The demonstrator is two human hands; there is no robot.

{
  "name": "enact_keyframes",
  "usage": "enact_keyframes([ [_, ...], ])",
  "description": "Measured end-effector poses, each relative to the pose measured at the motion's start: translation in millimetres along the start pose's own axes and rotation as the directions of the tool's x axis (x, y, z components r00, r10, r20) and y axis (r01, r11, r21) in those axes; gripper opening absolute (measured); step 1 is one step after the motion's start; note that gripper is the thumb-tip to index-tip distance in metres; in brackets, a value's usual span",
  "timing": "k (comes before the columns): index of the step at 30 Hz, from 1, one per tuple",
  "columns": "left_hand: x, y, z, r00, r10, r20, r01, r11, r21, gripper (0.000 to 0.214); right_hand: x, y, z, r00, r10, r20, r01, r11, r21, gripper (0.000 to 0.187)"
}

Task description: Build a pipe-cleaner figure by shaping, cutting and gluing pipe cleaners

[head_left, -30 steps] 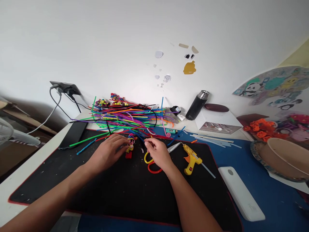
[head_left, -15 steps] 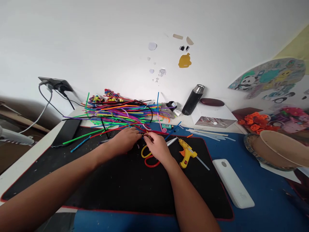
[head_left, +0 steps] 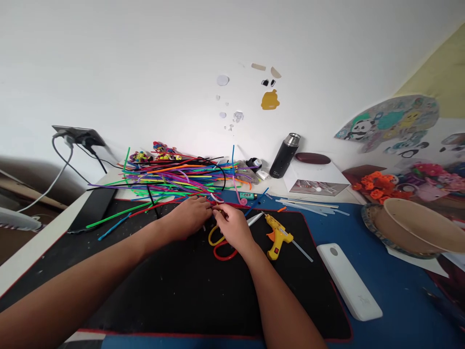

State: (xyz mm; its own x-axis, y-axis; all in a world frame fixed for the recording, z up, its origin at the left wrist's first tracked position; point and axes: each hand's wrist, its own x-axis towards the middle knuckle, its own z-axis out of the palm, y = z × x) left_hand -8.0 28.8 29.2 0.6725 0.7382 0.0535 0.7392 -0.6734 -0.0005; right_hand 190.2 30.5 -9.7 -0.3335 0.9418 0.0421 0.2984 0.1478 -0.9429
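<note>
My left hand (head_left: pixel 191 216) and my right hand (head_left: pixel 232 224) meet at the near edge of a big pile of coloured pipe cleaners (head_left: pixel 178 175) on a black mat (head_left: pixel 174 286). Both hands have their fingers curled together, pinching at a red pipe cleaner (head_left: pixel 232 205) between them. The small colourful figure seen earlier is hidden under my left hand. Scissors with yellow and red handles (head_left: pixel 220 242) lie just under my right hand. A yellow glue gun (head_left: pixel 276 236) rests to the right of it.
A black flask (head_left: pixel 284 156), a white box (head_left: pixel 316 177) and clear glue sticks (head_left: pixel 312 204) lie behind. A white power bank (head_left: pixel 348 281) sits on the blue cloth, a round basket (head_left: pixel 410 228) at far right. A dark phone (head_left: pixel 92 208) and wall socket (head_left: pixel 78 134) are at left.
My left hand moved forward and right over the small figure, toward the pile. My right hand moved up to meet it. The two hands now touch at the red pipe cleaner.
</note>
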Motion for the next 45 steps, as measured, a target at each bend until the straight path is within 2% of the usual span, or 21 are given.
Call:
enact_keyframes([
  [3, 5, -4, -15.1, 0.993, -0.097, -0.063, 0.086, 0.985, -0.149, 0.015, 0, -1, -2, 0.999, 0.022, -0.029, -0.02, 0.996, 0.089, 0.029],
  [5, 8, -6, -28.0, 0.972, -0.219, -0.088, 0.179, 0.926, -0.332, 0.012, 2, -1, -3, 0.998, 0.035, -0.057, -0.025, 0.986, 0.164, 0.03],
  [7, 11, -8, -38.9, 0.926, -0.368, -0.083, 0.254, 0.771, -0.584, 0.016, 3, -1, -3, 0.996, 0.052, -0.075, -0.032, 0.969, 0.244, 0.032],
  [9, 14, -7, -45.0, 0.875, -0.482, -0.05, 0.243, 0.525, -0.816, 0.026, 4, -1, -3, 0.994, 0.076, -0.072, -0.05, 0.948, 0.316, 0.034],
  [11, 17, -5, -45.9, 0.835, -0.55, -0.006, 0.17, 0.267, -0.948, 0.034, 5, -3, -3, 0.994, 0.095, -0.061, -0.066, 0.926, 0.371, 0.037],
  [13, 19, -1, -42.9, 0.806, -0.591, 0.04, 0.103, 0.074, -0.992, 0.04, 5, -6, -3, 0.994, 0.101, -0.042, -0.075, 0.907, 0.414, 0.039],
  [15, 21, 2, -38.1, 0.787, -0.613, 0.07, 0.059, -0.038, -0.998, 0.045, 4, -10, -4, 0.995, 0.101, -0.022, -0.08, 0.889, 0.451, 0.041],
  [17, 22, 5, -33.0, 0.783, -0.616, 0.087, 0.046, -0.083, -0.996, 0.05, 3, -14, -5, 0.995, 0.098, -0.004, -0.084, 0.873, 0.481, 0.044],
  [19, 23, 7, -28.7, 0.784, -0.614, 0.091, 0.05, -0.084, -0.995, 0.051, 1, -18, -7, 0.996, 0.085, 0.013, -0.08, 0.861, 0.503, 0.046],
  [23, 26, 10, -26.1, 0.772, -0.631, 0.075, 0.073, -0.029, -0.997, 0.049, 0, -19, -7, 0.998, 0.058, 0.029, -0.065, 0.854, 0.516, 0.047],
  [27, 28, 14, -31.7, 0.774, -0.631, 0.055, 0.099, 0.034, -0.995, 0.048, 2, -14, -4, 0.998, 0.063, -0.02, -0.046, 0.879, 0.474, 0.04],
  [30, 29, 16, -36.2, 0.781, -0.624, 0.039, 0.144, 0.118, -0.983, 0.047, 3, -10, -3, 0.995, 0.059, -0.08, -0.02, 0.905, 0.426, 0.033],
  [35, 31, 15, -38.7, 0.789, -0.614, -0.027, 0.181, 0.274, -0.944, 0.045, 3, -12, -5, 0.995, 0.061, -0.084, -0.021, 0.91, 0.413, 0.032],
  [39, 32, 5, -40.2, 0.771, -0.633, -0.07, 0.187, 0.33, -0.925, 0.049, 4, -14, -7, 0.994, 0.062, -0.088, -0.017, 0.898, 0.44, 0.033],
  [42, 31, -6, -41.5, 0.751, -0.651, -0.111, 0.233, 0.418, -0.878, 0.048, 5, -13, -8, 0.992, 0.091, -0.085, -0.04, 0.878, 0.477, 0.036],
  [45, 32, -12, -39.7, 0.776, -0.621, -0.111, 0.322, 0.541, -0.777, 0.042, 5, -13, -8, 0.989, 0.124, -0.075, -0.069, 0.857, 0.511, 0.039],
])
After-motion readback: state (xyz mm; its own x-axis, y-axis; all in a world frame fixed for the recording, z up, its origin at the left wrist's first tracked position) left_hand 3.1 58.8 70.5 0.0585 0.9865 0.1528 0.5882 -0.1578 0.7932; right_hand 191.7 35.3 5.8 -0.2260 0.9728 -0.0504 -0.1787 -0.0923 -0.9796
